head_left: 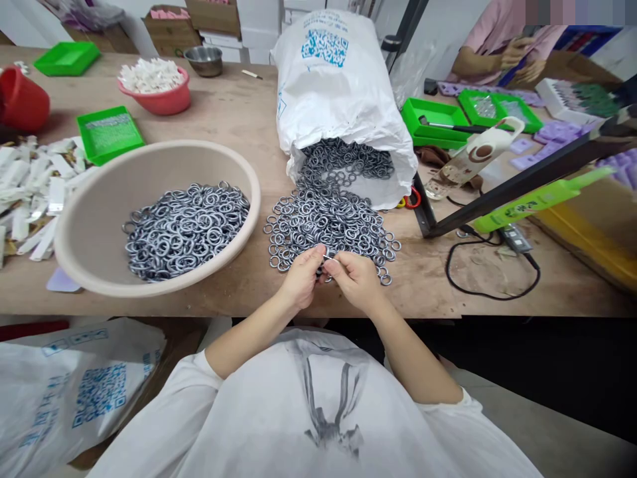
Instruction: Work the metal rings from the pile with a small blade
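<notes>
Left hand [301, 277] and right hand [357, 280], fingers curled, pinch a small piece [320, 270] between them beside grey rings [326, 222]

I can't make out the small dark piece [319, 271] mostly hidden between the person's bare left hand [301, 277] and bare right hand [357, 279]; the red plastic bucket [26, 101] is cut off at left.

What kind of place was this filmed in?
Probably a small-parts workshop: a basin and a bulk sack both hold many grey rings, and green trays of parts share the wooden bench.
</notes>
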Demonstrator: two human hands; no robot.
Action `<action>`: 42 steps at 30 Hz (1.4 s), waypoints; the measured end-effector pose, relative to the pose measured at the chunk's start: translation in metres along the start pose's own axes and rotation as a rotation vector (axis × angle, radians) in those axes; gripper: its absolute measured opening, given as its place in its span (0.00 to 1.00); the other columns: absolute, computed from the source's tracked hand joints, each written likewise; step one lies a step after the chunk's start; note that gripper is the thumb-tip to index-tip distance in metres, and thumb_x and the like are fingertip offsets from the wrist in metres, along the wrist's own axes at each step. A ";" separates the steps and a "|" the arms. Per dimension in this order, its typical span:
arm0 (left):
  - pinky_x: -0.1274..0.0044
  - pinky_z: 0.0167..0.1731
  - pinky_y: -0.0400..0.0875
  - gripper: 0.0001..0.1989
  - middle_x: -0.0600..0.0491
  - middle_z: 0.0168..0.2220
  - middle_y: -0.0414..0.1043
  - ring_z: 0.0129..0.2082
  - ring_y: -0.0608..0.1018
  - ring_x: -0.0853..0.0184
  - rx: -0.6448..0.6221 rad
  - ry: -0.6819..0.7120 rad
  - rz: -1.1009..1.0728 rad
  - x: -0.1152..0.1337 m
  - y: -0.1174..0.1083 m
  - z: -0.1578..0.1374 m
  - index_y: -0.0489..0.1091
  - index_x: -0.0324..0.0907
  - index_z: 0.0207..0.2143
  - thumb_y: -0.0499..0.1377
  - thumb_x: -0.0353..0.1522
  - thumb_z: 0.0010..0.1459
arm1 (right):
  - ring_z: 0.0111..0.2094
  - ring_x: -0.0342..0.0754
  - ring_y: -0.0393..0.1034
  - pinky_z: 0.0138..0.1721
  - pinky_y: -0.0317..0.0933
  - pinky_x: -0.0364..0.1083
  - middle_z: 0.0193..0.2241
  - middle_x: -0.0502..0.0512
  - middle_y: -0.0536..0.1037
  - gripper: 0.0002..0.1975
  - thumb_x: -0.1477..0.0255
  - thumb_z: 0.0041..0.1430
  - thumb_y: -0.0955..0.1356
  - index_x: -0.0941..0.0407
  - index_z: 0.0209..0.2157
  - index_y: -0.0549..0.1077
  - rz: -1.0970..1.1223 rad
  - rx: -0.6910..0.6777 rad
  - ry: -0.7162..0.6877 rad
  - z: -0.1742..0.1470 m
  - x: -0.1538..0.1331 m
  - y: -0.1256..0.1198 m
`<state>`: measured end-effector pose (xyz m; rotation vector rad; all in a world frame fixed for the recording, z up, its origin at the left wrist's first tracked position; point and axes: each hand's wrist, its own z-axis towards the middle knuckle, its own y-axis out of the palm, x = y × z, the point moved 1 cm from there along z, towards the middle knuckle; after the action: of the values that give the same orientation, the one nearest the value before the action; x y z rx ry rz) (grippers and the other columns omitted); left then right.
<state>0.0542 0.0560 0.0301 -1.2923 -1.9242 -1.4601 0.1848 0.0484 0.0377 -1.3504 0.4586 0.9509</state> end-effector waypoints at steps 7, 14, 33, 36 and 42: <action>0.84 0.15 0.50 0.28 0.59 0.20 0.63 0.17 0.62 0.78 -0.111 -0.033 0.111 -0.001 -0.005 -0.005 0.64 0.40 0.23 0.69 0.54 0.44 | 0.23 0.44 0.55 0.27 0.50 0.45 0.18 0.46 0.61 0.27 0.46 0.62 0.64 0.53 0.21 0.64 0.211 0.258 0.162 0.014 0.024 -0.011; 0.84 0.16 0.54 0.31 0.58 0.20 0.62 0.17 0.63 0.78 -0.070 0.109 0.134 0.000 -0.007 0.002 0.68 0.39 0.24 0.66 0.58 0.44 | 0.32 0.49 0.71 0.33 0.67 0.48 0.34 0.53 0.78 0.19 0.54 0.50 0.75 0.52 0.39 0.76 0.563 0.145 0.222 0.004 -0.002 0.005; 0.85 0.15 0.48 0.24 0.57 0.24 0.66 0.17 0.65 0.79 -0.173 -0.054 0.154 0.011 -0.011 -0.005 0.66 0.39 0.27 0.71 0.48 0.44 | 0.29 0.45 0.68 0.31 0.65 0.45 0.31 0.51 0.76 0.13 0.58 0.55 0.73 0.51 0.36 0.77 0.695 0.310 0.233 -0.002 0.007 0.005; 0.84 0.15 0.48 0.23 0.57 0.24 0.67 0.18 0.65 0.78 -0.157 -0.015 0.159 0.012 -0.011 -0.004 0.67 0.40 0.28 0.69 0.48 0.46 | 0.30 0.45 0.69 0.33 0.65 0.45 0.32 0.51 0.77 0.13 0.58 0.56 0.73 0.51 0.37 0.77 0.733 0.291 0.231 -0.004 0.006 0.007; 0.83 0.19 0.54 0.24 0.58 0.22 0.65 0.20 0.63 0.76 -0.265 0.062 0.236 0.011 -0.011 -0.001 0.66 0.39 0.25 0.69 0.49 0.47 | 0.32 0.45 0.69 0.36 0.65 0.45 0.31 0.49 0.77 0.16 0.58 0.51 0.76 0.53 0.37 0.77 0.661 0.322 0.178 0.011 0.010 0.003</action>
<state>0.0389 0.0595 0.0333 -1.5109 -1.5161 -1.6482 0.1853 0.0620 0.0310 -0.9991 1.1907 1.2252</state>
